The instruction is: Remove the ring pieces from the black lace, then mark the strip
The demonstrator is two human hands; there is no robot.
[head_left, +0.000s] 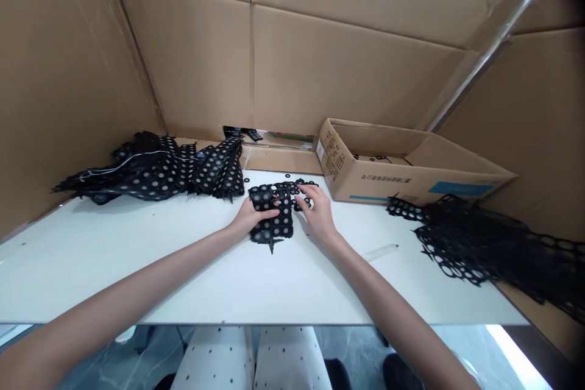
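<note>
The left hand (245, 217) pinches the dotted black sheet's (286, 219) left edge, seemingly steadying it — the right hand (320, 212) curls over small rings (299, 182), grip unclear.

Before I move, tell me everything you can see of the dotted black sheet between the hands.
The black sheet is small and roughly rectangular, with rows of round, pale grey spots; whether these are holes or discs is unclear. It looks like thin rubber or plastic. A ragged, pointed strip juts from its near edge. It sits mid-table over the white tabletop. The left hand grips its left side, thumb on top. The right hand is at its upper right, by small black rings; contact there is unclear.
</note>
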